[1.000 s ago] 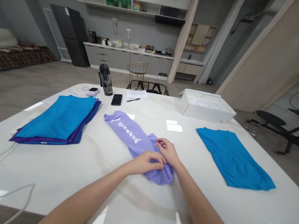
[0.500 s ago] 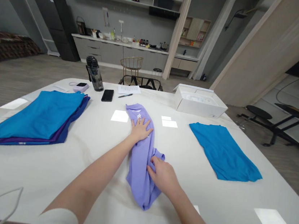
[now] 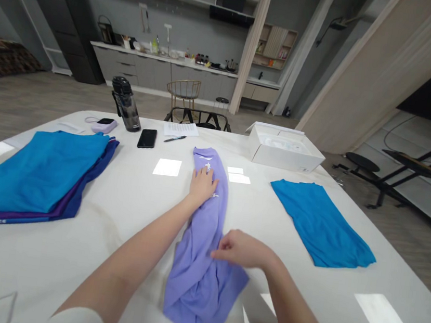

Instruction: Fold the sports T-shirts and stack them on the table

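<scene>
A lavender garment point(image 3: 196, 274) with small white print near its far end lies lengthwise in front of me, narrow at the top and bunched lower down. My left hand point(image 3: 202, 185) rests on its upper part, fingers laid over the cloth beside the print. At the right side of the bunched part, my right hand point(image 3: 242, 248) is closed, with thumb and forefinger pinched at a fold. The near end of the garment spreads loosely towards me. Its underside is hidden.
A blue garment point(image 3: 321, 224) lies flat on the right of the white table point(image 3: 127, 271). Folded blue and purple clothes point(image 3: 41, 171) are stacked at left. Along the back are a bottle point(image 3: 126, 106), a phone point(image 3: 147, 138), a pen point(image 3: 175, 138), paper point(image 3: 182, 129) and an open white box point(image 3: 285, 152).
The lower part of the lavender garment has spread out towards me and to the right. My right hand has shifted slightly right, and the left hand's fingers have drawn closer together.
</scene>
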`<action>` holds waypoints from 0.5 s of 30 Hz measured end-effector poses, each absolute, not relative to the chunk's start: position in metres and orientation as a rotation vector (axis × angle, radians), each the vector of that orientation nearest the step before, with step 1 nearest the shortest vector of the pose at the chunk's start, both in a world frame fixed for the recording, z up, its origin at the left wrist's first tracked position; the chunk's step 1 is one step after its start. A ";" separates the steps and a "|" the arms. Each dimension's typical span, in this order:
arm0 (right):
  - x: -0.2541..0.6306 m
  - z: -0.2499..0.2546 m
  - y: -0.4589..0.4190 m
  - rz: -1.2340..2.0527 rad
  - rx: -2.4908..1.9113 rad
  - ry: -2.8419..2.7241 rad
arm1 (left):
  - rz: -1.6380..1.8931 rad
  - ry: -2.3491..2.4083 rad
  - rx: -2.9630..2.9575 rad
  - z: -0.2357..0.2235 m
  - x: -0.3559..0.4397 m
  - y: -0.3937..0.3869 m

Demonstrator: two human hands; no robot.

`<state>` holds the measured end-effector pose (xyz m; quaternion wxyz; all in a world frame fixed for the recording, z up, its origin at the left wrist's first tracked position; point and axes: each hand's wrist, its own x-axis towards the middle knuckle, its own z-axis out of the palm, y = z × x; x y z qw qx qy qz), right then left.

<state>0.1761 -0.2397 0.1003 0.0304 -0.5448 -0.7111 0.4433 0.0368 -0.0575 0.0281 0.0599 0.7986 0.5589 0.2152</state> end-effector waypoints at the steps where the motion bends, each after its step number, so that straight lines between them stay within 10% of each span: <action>1: 0.183 0.099 -0.217 1.407 -1.666 -2.106 | 0.651 1.670 2.435 0.030 0.036 -0.064; 15: 0.221 0.041 -0.075 1.304 -1.933 -1.275 | 0.500 1.682 2.298 0.031 0.044 -0.089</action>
